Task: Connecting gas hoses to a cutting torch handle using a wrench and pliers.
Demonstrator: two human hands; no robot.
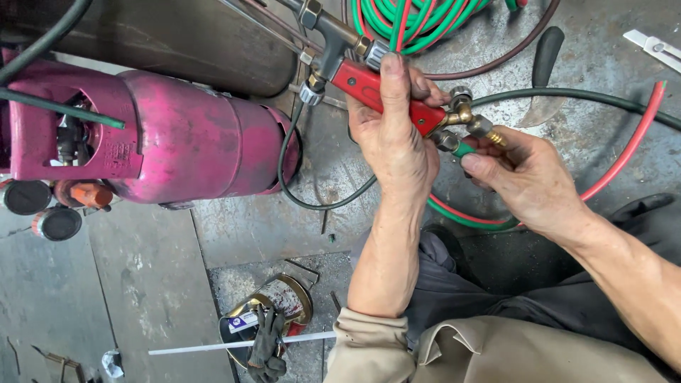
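My left hand (394, 138) grips the red handle of a cutting torch (369, 89), thumb along its top. The torch's metal tubes run up and left out of view. At the handle's rear end sit brass hose fittings (464, 117). My right hand (528, 177) pinches the green hose (464, 149) at its fitting, fingers closed around the hose end and the brass nut. A red hose (624, 152) curves away to the right beside it.
A pink gas cylinder (177, 135) lies on its side at left with regulator gauges (57, 223). Coiled green and red hoses (418, 25) lie at top. A tin can with a glove (273, 319) and a white rod sit on the metal floor.
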